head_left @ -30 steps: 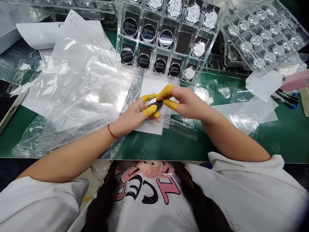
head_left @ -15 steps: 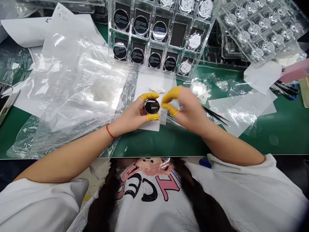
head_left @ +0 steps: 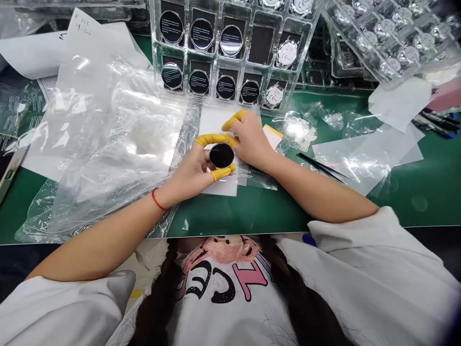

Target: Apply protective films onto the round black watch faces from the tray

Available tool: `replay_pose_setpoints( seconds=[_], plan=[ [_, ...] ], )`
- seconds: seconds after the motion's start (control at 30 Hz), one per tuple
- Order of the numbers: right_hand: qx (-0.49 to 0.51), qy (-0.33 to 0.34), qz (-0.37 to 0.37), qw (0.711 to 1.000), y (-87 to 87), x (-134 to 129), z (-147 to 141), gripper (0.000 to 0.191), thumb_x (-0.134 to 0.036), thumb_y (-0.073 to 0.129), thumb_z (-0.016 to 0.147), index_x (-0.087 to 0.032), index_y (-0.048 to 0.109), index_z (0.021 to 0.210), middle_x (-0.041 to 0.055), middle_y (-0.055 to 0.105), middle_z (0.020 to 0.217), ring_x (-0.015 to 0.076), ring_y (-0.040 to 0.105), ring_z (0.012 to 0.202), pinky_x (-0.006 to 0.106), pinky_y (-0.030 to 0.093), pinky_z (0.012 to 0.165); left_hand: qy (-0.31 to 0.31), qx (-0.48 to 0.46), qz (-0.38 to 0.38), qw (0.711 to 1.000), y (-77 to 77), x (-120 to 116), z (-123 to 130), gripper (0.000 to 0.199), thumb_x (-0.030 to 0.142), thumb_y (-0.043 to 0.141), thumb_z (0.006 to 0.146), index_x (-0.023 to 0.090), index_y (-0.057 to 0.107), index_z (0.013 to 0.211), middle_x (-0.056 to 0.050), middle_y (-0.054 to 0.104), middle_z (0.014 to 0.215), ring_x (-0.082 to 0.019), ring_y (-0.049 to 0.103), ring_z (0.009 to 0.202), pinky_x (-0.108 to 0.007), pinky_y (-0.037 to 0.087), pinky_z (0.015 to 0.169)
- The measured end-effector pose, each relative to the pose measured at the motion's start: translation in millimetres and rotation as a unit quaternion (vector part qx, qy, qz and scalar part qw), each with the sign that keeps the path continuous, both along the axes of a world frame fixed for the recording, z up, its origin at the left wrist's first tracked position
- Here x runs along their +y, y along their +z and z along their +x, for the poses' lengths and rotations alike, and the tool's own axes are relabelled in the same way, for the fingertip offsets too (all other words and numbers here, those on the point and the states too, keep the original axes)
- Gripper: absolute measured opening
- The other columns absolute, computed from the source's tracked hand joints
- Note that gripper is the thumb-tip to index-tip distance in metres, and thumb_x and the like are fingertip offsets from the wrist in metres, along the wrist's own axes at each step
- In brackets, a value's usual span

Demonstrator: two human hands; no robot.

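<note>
My left hand [head_left: 190, 172], with a red string bracelet [head_left: 157, 200] and yellow finger cots, is shut on a round glossy black disc [head_left: 222, 155], pinching it by the rim. My right hand [head_left: 250, 139] sits just above and to the right of the disc, against my left fingertips, and holds nothing I can see. Its yellow-cotted fingertip points up and left over a white paper sheet [head_left: 218, 122]. The disc's underside is hidden.
A transparent compartment tray [head_left: 154, 38] of round discs stands just beyond the hands. A crumpled plastic bag [head_left: 108, 144] lies to the left. Black tweezers [head_left: 320, 165], a small card [head_left: 272, 136], a stacked transparent tray [head_left: 396, 33] and pens [head_left: 434, 122] lie right, on a green mat [head_left: 403, 202].
The disc has turned from showing a silver side to showing its black face. My right hand has moved back in from beside the disc to touch my left fingers.
</note>
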State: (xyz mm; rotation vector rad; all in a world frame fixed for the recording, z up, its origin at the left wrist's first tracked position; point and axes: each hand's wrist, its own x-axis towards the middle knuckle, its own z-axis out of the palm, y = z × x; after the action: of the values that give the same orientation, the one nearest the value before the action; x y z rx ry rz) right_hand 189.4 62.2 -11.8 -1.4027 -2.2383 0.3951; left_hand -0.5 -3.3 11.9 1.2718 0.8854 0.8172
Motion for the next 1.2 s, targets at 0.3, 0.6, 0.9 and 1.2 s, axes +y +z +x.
replay_pose_setpoints(
  seconds=[0.3,0.6,0.9,1.2],
  plan=[
    [0.065,0.136,0.2,0.968,30.4,-56.7,-12.6,0.019,-0.033,0.051,0.099,-0.028,0.07,0.1,0.003,0.064,0.094,0.0188,0.057,0.094,0.039,0.047,0.084,0.057,0.039,0.075,0.995,-8.8,4.1,-6.5,0.063,0.028,0.084,0.067,0.024,0.05,0.119,0.007,0.06,0.07,-0.007,0.059,0.054,-0.018,0.045,0.047],
    [0.076,0.074,0.249,0.963,18.7,-47.3,-13.4,0.018,-0.029,0.052,0.099,-0.028,0.069,0.103,0.0036,0.063,0.095,0.0203,0.056,0.096,0.042,0.042,0.087,0.078,0.018,0.111,0.991,-15.6,4.1,-5.1,0.064,0.042,0.082,0.073,0.025,0.045,0.122,0.004,0.068,0.082,-0.013,0.072,0.074,-0.026,0.061,0.069],
    [0.024,0.081,0.29,0.953,12.8,-49.1,-26.7,0.025,-0.027,0.042,0.101,-0.027,0.067,0.1,0.0043,0.065,0.096,0.0206,0.059,0.102,0.043,0.044,0.091,0.074,0.044,0.134,0.987,-21.4,5.7,-7.8,0.063,0.041,0.08,0.075,0.025,0.045,0.125,0.003,0.069,0.081,-0.015,0.072,0.077,-0.03,0.062,0.074],
    [-0.035,-0.038,0.15,0.987,17.5,-19.0,-10.2,0.038,-0.042,0.033,0.103,-0.024,0.067,0.104,0.0105,0.064,0.101,0.0271,0.057,0.106,0.052,0.041,0.097,0.068,0.055,0.133,0.987,-20.7,5.3,-4.6,0.068,0.047,0.08,0.075,0.026,0.041,0.127,0.001,0.068,0.089,-0.019,0.075,0.084,-0.037,0.064,0.08]
  ],
)
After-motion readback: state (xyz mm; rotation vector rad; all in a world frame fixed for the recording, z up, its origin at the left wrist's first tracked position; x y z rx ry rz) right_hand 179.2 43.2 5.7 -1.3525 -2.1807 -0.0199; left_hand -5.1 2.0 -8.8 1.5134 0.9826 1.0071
